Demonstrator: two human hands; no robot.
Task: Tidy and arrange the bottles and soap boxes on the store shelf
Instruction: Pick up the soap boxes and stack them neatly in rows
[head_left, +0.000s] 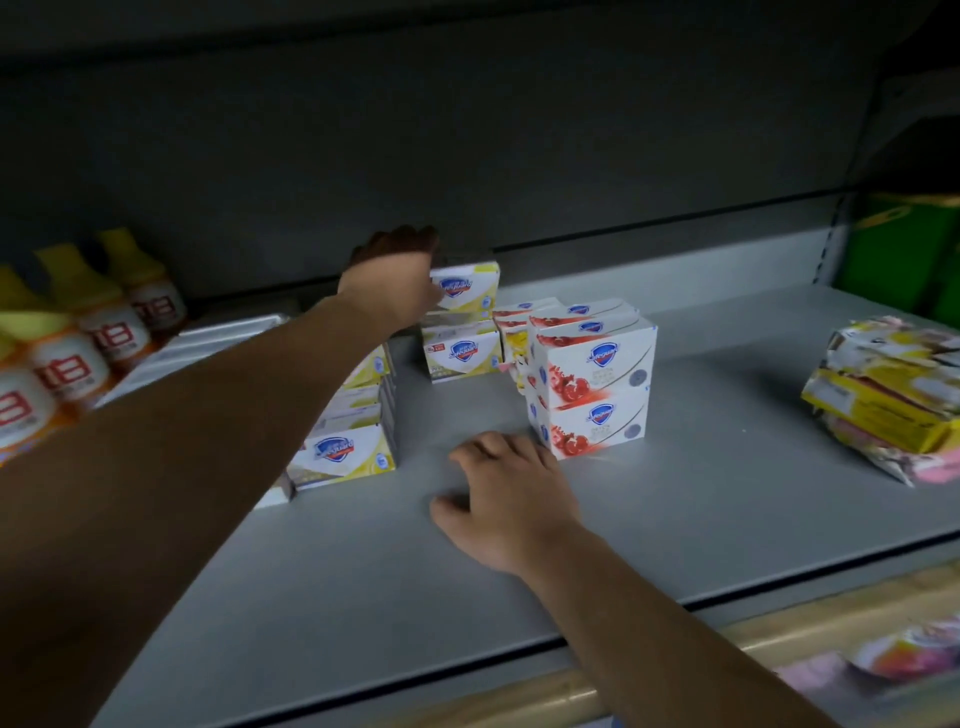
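Left hand (400, 275) grips a white-and-yellow cardboard soap box (467, 288), fingertips hidden behind it; the box lies lengthwise, label forward, atop another. Right hand (511, 499) rests fingers-spread on the grey metal shelf (727, 467).

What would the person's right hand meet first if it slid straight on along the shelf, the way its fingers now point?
Most likely the red-and-white soap box stack: the right hand lies flat on the shelf, its fingers just short of the bottom box's near corner. Depth is unclear; they may already touch.
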